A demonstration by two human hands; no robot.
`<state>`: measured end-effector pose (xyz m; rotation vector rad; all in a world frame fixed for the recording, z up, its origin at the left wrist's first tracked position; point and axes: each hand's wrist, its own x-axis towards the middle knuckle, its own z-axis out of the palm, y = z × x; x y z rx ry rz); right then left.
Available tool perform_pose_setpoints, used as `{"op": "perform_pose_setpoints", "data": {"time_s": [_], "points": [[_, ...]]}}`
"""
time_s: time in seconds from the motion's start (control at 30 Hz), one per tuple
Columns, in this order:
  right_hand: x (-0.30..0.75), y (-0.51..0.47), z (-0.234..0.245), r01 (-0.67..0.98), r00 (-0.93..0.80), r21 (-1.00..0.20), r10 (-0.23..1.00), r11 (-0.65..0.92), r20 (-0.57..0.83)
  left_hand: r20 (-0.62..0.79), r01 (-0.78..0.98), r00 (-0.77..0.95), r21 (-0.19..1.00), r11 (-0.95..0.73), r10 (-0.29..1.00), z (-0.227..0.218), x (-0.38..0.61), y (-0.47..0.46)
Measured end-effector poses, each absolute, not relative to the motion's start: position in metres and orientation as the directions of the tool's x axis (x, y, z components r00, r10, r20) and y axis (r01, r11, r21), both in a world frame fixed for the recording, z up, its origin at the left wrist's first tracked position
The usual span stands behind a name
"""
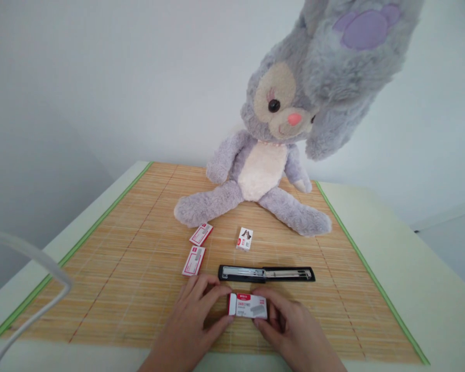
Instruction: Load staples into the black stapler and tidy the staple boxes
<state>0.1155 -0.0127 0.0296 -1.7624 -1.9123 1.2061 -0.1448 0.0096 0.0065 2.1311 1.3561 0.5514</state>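
A small white and red box of staples (251,306), with staples pictured on its face, is held level between my two hands near the mat's front edge. My left hand (199,315) pinches its left end with thumb and forefinger. At the right end, the thumb and fingers of my right hand (289,320) grip it. Just beyond the box lies a black stapler (266,274), opened out flat with its metal inside showing. Whatever is inside the box is hidden.
Two red and white boxes (194,260) lie to the left on the bamboo mat (132,268), and a small white box (244,239) lies behind the stapler. A grey plush rabbit (263,170) sits at the back. A white cable (42,258) curves in at left.
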Motion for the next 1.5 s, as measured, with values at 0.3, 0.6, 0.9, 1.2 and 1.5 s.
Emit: {"op": "perform_pose_setpoints", "data": {"time_s": [0.3,0.6,0.9,1.2,1.5], "points": [[0.133,-0.014,0.027,0.698,-0.209,-0.708,0.916,-0.105,-0.342,0.078,0.683,0.402,0.638,-0.355,0.912,0.008,-0.153,0.008],[0.105,-0.005,0.042,0.553,-0.186,-0.83,0.96,-0.073,-0.207,0.216,0.785,0.272,0.513,-0.346,0.938,-0.005,-0.144,-0.002],[0.073,0.008,0.04,0.521,-0.128,-0.847,0.971,-0.108,-0.202,0.23,0.837,0.26,0.43,-0.338,0.938,-0.009,-0.138,0.003],[0.056,0.015,0.033,0.09,-0.049,-0.963,0.964,-0.256,-0.261,0.23,0.831,0.253,0.445,-0.333,0.94,-0.007,-0.137,0.003],[0.034,0.029,0.044,0.385,-0.026,-0.92,0.995,-0.079,-0.096,0.25,0.823,0.246,0.457,-0.338,0.937,-0.007,-0.136,0.001]]}}
